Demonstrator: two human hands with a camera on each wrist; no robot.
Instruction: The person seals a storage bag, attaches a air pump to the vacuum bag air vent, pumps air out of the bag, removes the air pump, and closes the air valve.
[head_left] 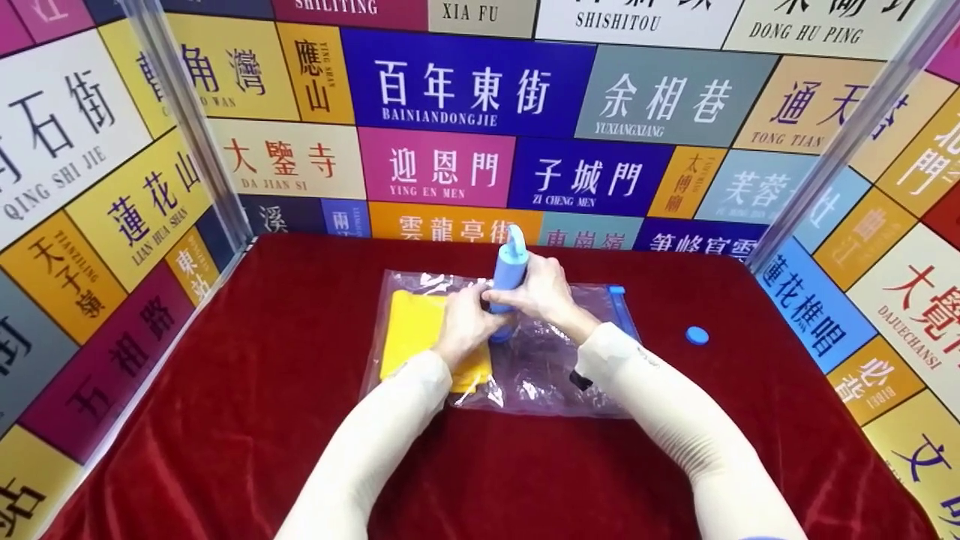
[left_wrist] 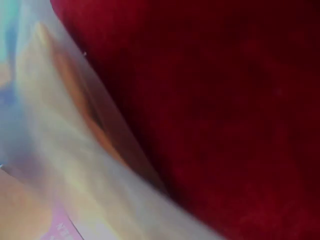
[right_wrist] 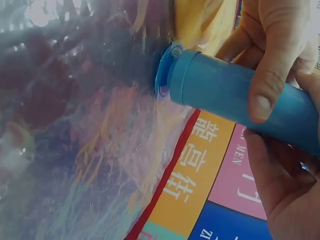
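Note:
A light-blue hand pump [head_left: 511, 267] stands nearly upright on a clear plastic storage bag [head_left: 540, 375]. My left hand [head_left: 471, 319] grips its lower body, and my right hand [head_left: 546, 289] holds it higher up. Folded yellow cloth [head_left: 412, 337] lies inside the bag's left half. In the right wrist view, the pump's end [right_wrist: 182, 77] meets a round blue valve [right_wrist: 162, 75] on the bag; whether it is fully seated I cannot tell. Both hands wrap the pump there. The left wrist view is blurred and shows neither hand clearly.
A round blue cap [head_left: 697, 335] lies right of the bag. A blue slider [head_left: 616, 290] sits at the bag's upper right corner. Dark red cloth [head_left: 300, 337] covers the table, with printed sign panels [head_left: 465, 82] and clear posts around it.

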